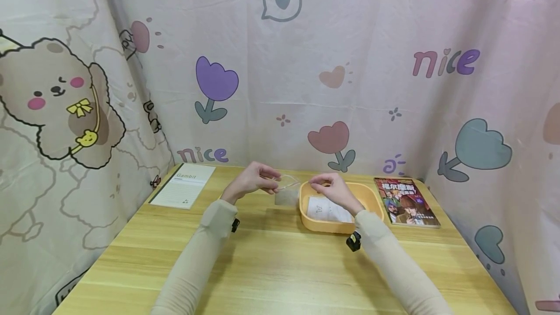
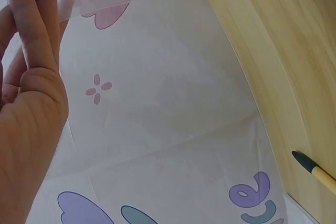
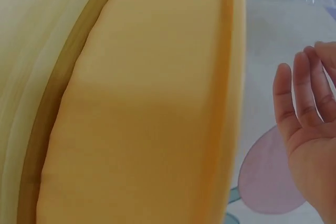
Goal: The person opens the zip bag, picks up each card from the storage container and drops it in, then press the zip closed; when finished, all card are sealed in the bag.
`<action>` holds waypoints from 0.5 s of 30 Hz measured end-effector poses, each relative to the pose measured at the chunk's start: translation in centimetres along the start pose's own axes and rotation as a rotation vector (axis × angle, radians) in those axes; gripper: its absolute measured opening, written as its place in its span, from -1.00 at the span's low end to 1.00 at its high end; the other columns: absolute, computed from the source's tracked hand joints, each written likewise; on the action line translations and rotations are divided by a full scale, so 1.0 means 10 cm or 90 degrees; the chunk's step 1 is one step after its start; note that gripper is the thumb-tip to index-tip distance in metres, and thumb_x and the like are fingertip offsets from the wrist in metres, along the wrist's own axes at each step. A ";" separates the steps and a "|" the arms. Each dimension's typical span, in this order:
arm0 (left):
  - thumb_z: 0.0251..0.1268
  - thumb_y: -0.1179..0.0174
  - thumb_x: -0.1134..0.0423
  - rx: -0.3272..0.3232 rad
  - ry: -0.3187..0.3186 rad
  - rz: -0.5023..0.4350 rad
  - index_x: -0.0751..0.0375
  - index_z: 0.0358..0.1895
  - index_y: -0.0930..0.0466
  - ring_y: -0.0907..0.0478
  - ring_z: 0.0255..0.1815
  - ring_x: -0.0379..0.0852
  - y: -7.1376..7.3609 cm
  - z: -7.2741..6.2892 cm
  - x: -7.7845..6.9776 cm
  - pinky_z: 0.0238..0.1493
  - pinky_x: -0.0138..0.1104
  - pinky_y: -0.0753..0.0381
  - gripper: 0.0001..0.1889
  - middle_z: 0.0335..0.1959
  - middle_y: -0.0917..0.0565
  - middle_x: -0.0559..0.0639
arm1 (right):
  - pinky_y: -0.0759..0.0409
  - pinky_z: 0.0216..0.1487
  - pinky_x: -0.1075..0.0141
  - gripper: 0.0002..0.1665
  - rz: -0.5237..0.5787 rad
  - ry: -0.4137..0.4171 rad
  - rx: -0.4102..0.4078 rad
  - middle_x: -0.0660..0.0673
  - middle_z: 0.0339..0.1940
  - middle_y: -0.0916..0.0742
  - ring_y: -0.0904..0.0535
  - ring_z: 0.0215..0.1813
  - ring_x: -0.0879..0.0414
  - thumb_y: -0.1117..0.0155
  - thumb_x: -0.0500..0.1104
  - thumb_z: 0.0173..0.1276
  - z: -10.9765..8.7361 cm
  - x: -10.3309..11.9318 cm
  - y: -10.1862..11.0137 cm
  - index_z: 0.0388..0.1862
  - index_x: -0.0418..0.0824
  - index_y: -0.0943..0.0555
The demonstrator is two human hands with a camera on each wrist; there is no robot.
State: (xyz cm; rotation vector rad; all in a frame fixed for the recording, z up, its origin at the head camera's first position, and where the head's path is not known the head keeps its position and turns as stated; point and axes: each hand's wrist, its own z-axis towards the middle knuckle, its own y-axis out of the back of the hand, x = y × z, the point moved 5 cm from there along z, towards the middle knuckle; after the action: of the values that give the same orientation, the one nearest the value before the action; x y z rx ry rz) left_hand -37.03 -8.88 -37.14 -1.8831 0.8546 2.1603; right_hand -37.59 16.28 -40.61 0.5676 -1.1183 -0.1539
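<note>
1. Two pale sleeves (image 1: pixel 192 256) stretch ahead of me over the wooden table (image 1: pixel 280 266), each with a dark wrist unit (image 1: pixel 353 241).
2. Next I see the yellow basket (image 1: pixel 325 227), with something white and printed (image 1: pixel 328 209) inside; cloth or paper, I cannot tell.
3. Over it the right hand (image 1: pixel 336 192) has its fingers gently bent; I cannot tell whether thumb and forefinger pinch the film or merely hover near it.
4. My left hand (image 1: pixel 251 179) pinches one edge of a clear plastic pouch (image 1: pixel 286 198), held between the hands, just left of the basket.
5. I judge the pouch light, limp and slippery, quick to crease; I'd grip it softly at opposite sides of its rim.
6. Farther out lie a notebook (image 1: pixel 183 186) at left, a pen (image 2: pixel 315 170), and a magazine (image 1: pixel 407 201) right of the basket, before a printed curtain (image 1: pixel 280 72).
</note>
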 end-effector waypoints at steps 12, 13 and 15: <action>0.23 -0.30 0.45 0.002 -0.007 0.001 0.51 0.13 -0.55 -0.76 -0.30 -0.02 0.00 -0.01 -0.02 -0.17 -0.16 -0.79 -0.61 -0.02 -0.69 0.36 | -0.71 -0.20 0.29 -0.72 -0.031 -0.065 0.043 -0.27 -0.12 -0.77 -0.66 -0.15 0.05 -0.34 -0.29 0.31 -0.10 -0.34 0.10 -0.02 -0.37 -0.69; 0.23 -0.30 0.45 0.002 -0.007 0.002 0.50 0.12 -0.56 -0.76 -0.31 -0.02 -0.01 -0.01 -0.02 -0.17 -0.15 -0.79 -0.61 -0.03 -0.70 0.36 | -0.71 -0.20 0.30 -0.71 -0.032 -0.070 0.043 -0.29 -0.12 -0.77 -0.67 -0.14 0.03 -0.33 -0.31 0.31 -0.11 -0.36 0.11 -0.01 -0.38 -0.68; 0.23 -0.30 0.45 0.001 -0.006 0.002 0.50 0.12 -0.56 -0.76 -0.31 -0.03 -0.01 -0.01 -0.03 -0.17 -0.14 -0.79 -0.61 -0.03 -0.70 0.36 | -0.71 -0.20 0.33 -0.70 -0.037 -0.076 0.044 -0.31 -0.11 -0.76 -0.67 -0.14 0.03 -0.34 -0.32 0.30 -0.12 -0.41 0.12 0.00 -0.39 -0.68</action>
State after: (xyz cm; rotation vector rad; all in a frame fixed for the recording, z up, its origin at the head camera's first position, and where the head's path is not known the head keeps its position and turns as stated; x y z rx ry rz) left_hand -36.88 -8.78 -36.91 -1.8702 0.8570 2.1685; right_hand -38.58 19.31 -43.67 0.6591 -1.2268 -0.2026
